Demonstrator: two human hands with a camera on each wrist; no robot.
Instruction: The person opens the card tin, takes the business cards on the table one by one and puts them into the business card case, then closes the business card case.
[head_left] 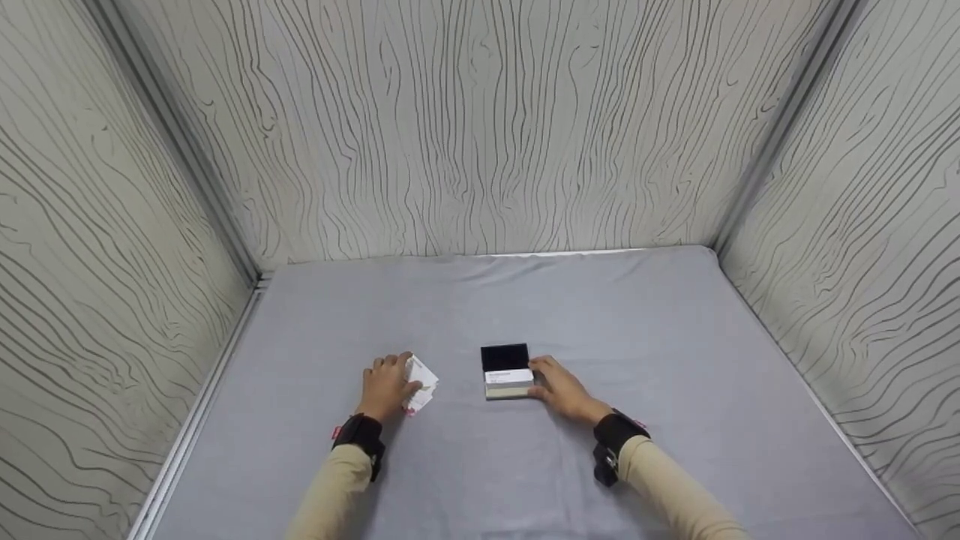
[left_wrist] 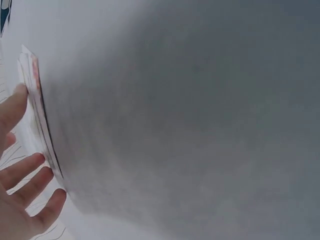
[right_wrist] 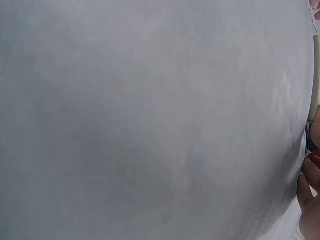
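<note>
My left hand [head_left: 384, 388] holds a few white cards [head_left: 421, 377], fanned unevenly, with the thumb and fingers at their edges. Pink marks show on a lower corner. In the left wrist view the stack of cards [left_wrist: 36, 100] appears edge-on, low over the cloth, between thumb and fingertips. To the right, a small card case [head_left: 505, 357] lies with its dark lid raised and white cards [head_left: 508, 376] in it; a pale yellowish front faces me. My right hand [head_left: 564, 391] grips the case's right side, thumb near the front and fingers farther back. The right wrist view catches only part of this hand.
A grey-blue cloth [head_left: 600, 315] with light wrinkles covers the table. Wood-grain patterned panels [head_left: 480, 135] stand at the back and both sides, with metal posts at the corners. Each wrist wears a black strap.
</note>
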